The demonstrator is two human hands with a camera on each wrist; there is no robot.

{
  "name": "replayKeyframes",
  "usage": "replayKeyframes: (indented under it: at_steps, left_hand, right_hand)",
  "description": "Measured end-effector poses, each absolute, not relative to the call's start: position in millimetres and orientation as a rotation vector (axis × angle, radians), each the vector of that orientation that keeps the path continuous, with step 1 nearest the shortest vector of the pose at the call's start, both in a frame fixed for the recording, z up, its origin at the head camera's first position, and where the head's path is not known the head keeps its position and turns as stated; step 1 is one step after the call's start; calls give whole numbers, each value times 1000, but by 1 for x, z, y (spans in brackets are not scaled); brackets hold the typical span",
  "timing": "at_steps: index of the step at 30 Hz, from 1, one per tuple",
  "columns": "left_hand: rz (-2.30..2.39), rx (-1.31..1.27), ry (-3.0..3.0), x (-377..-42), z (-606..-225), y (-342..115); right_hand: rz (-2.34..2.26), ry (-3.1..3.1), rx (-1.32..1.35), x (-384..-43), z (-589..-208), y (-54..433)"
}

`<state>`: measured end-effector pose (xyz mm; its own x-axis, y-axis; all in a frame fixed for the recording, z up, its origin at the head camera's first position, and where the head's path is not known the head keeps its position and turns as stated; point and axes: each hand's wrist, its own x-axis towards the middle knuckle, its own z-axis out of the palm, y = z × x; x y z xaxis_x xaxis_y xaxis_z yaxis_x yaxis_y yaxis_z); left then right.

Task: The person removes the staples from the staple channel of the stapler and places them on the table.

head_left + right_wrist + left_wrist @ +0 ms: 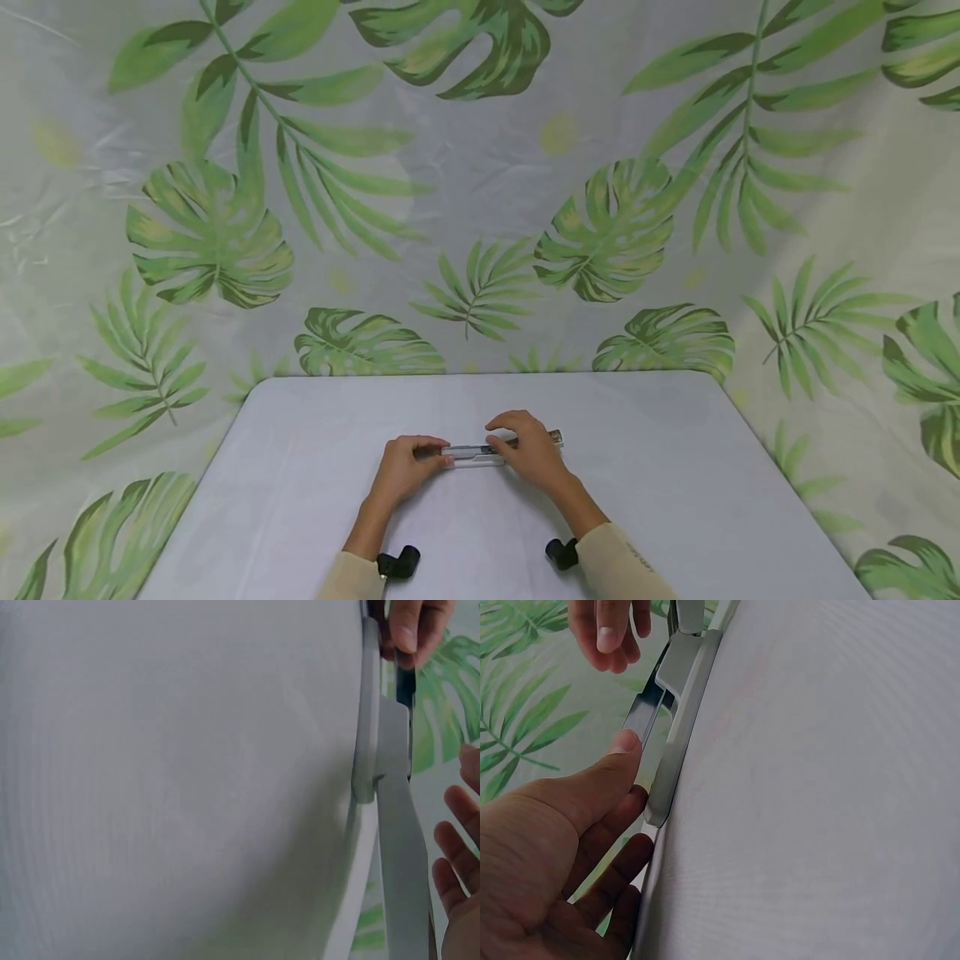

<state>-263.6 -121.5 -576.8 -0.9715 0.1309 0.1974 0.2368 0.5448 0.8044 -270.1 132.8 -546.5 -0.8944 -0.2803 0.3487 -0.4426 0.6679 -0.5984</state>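
A white stapler (480, 461) stands on the table in front of me with its top cover swung back to the right, laying bare the metal staple rail (641, 716). My left hand (405, 468) pinches the front end of that rail between thumb and fingers. In the right wrist view, the folded-back cover (403, 862) runs down past my right hand (465, 847). The right fingers are loosely bent and hold nothing, beside the stapler's hinge end. From the head view, the right hand (531, 452) hides part of the cover.
The stapler's base rests on a white table (315, 517) with rounded far corners. Behind it hangs a leaf-patterned curtain (480, 208). A black wrist camera (401, 562) is strapped at the left wrist, another camera (561, 553) at the right.
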Motion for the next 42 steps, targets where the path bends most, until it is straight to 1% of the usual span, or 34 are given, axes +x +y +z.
replayKeyframes:
  at_steps: [5, 10, 22, 31, 42]
  left_hand:
    - [-1413, -347, -2644, -263, -578, -122]
    - [-1416, -347, -2642, -263, -577, -122]
    - [-1421, -356, -2635, -262, -576, -122]
    - [-1420, -360, -2636, -263, -576, -122]
    - [-1419, -341, -2639, -262, -576, -122]
  right_hand:
    - [1023, -2672, 627, -269, -552, 123]
    - [913, -2677, 668, -270, -556, 118]
    - [756, -2689, 597, -267, -558, 116]
    - [790, -2693, 606, -266, -558, 111]
    - [915, -2694, 550, -265, -557, 110]
